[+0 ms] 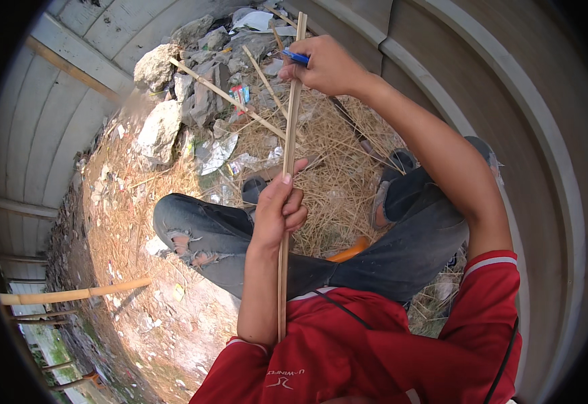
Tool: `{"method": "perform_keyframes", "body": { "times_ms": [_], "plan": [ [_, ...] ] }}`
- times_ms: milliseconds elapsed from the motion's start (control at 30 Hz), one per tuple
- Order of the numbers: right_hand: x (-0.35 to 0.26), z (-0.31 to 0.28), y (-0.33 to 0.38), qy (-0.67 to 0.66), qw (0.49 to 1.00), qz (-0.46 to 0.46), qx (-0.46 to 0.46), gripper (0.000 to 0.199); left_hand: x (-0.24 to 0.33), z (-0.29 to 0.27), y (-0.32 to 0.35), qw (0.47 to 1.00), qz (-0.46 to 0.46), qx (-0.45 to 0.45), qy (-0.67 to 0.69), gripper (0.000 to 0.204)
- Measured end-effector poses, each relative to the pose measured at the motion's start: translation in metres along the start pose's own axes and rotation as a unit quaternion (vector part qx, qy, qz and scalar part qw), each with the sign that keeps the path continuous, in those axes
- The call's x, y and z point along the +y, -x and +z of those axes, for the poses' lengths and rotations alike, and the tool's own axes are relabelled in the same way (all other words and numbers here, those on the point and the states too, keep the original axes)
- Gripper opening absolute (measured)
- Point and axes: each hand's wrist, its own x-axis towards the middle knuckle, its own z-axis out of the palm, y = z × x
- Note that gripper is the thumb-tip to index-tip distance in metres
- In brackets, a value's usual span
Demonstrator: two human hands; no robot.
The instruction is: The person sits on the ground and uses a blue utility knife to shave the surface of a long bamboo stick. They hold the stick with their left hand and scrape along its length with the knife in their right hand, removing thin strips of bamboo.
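A long, narrow split bamboo strip (292, 121) runs nearly upright through the picture, from my lap toward the rocks, with lengthwise lines along it. My left hand (280, 207) is closed around its middle, thumb lying along the strip and index finger partly extended. Near the far end, my right hand (321, 66) grips a small blue tool (296, 57) right at the strip. Only a short piece of the tool shows, so I cannot tell its exact kind. The right fingers also appear to touch the bamboo.
Pale rocks (157, 132) and litter lie ahead. Loose bamboo sticks (230, 99) cross the ground there. Straw-like shavings (334, 202) cover the ground between my legs, beside an orange object (349, 250). A corrugated wall (509, 121) curves close on my right; a bamboo pole (79, 294) lies left.
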Motion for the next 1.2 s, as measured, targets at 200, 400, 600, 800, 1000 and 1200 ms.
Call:
{"method": "perform_keyframes", "body": {
  "times_ms": [200,400,600,800,1000,1200],
  "plan": [
    [-0.004,-0.038,-0.018,-0.274,0.948,0.110,0.121,0.022,-0.014,-0.008,0.006,0.981,-0.048,-0.103,0.155,0.049],
    [-0.034,-0.118,-0.026,-0.029,0.953,0.189,0.235,0.035,-0.039,-0.031,0.014,0.988,-0.008,-0.096,0.121,0.042],
    [-0.016,-0.078,0.018,0.187,0.962,0.194,0.052,0.021,0.007,-0.019,-0.012,0.991,0.123,-0.039,0.038,0.041],
    [-0.065,0.008,0.037,0.238,0.958,0.128,-0.094,0.020,0.030,-0.006,-0.032,0.989,0.130,0.036,-0.062,0.039],
    [-0.056,0.034,0.029,0.249,0.959,0.105,-0.080,0.015,0.028,-0.011,-0.046,0.992,0.110,0.036,-0.053,0.045],
    [-0.015,0.031,0.007,0.315,0.933,0.156,-0.074,0.018,0.004,0.005,-0.050,0.998,0.061,0.034,0.004,0.043]
  ]
}}
